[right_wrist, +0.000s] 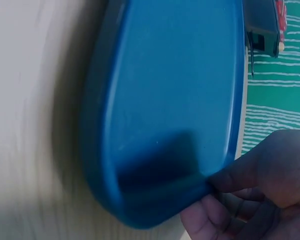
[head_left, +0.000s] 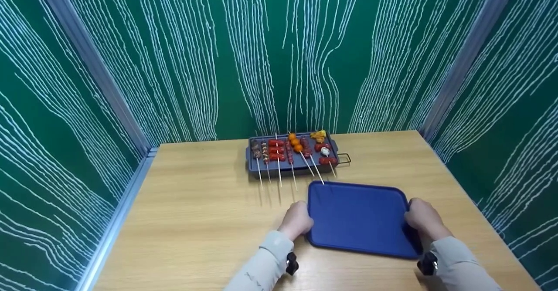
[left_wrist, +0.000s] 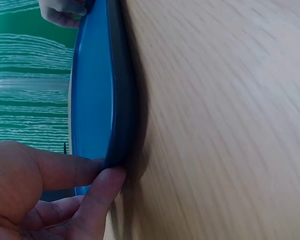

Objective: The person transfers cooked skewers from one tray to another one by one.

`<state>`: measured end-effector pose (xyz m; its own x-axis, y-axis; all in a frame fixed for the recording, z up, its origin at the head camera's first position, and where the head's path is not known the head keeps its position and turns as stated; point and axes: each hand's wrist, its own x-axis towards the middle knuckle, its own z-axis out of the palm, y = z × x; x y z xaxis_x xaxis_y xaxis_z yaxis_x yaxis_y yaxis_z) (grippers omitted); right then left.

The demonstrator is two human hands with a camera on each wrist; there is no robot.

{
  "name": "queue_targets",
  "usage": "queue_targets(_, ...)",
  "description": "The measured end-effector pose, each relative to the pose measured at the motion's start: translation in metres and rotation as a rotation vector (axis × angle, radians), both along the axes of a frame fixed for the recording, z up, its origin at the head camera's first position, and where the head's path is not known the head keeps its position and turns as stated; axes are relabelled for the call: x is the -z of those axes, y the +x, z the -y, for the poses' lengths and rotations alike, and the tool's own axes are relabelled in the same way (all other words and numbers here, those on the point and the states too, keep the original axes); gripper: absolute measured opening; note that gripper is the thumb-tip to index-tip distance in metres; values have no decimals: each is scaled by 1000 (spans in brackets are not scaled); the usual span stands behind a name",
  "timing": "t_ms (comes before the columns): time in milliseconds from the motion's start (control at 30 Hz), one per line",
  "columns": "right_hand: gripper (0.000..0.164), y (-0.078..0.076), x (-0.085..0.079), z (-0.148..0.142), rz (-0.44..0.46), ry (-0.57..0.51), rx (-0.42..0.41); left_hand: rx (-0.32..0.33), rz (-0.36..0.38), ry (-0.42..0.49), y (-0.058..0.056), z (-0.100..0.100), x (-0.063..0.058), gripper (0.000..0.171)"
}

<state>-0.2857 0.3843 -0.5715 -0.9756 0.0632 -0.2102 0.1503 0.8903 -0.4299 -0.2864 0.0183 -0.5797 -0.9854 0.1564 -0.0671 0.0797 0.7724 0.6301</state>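
Observation:
A blue rectangular tray [head_left: 359,219] lies between the two hands, low over the table in the head view. My left hand [head_left: 297,219] pinches its left rim between thumb and fingers; the left wrist view shows the thumb and fingertips at the tray's edge [left_wrist: 112,100]. On the opposite short side, my right hand [head_left: 423,216] grips the rim, its thumb over the edge and fingers underneath in the right wrist view. Nothing lies on the tray. Just beyond its far left corner stands a dark tabletop grill [head_left: 301,167] bearing several food skewers [head_left: 277,150].
The grill's wire handle [head_left: 345,158] sticks out to the right. Skewer sticks [head_left: 317,169] overhang the grill's front toward the tray. Green panels [head_left: 244,64] with white wavy lines enclose the wooden table [head_left: 187,221] at the back and sides.

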Motion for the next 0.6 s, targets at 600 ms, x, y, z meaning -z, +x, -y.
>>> queue_targets(600, 34, 2, -1, 32, -17, -1, -14, -26, 16, -31, 4, 31, -2, 11)
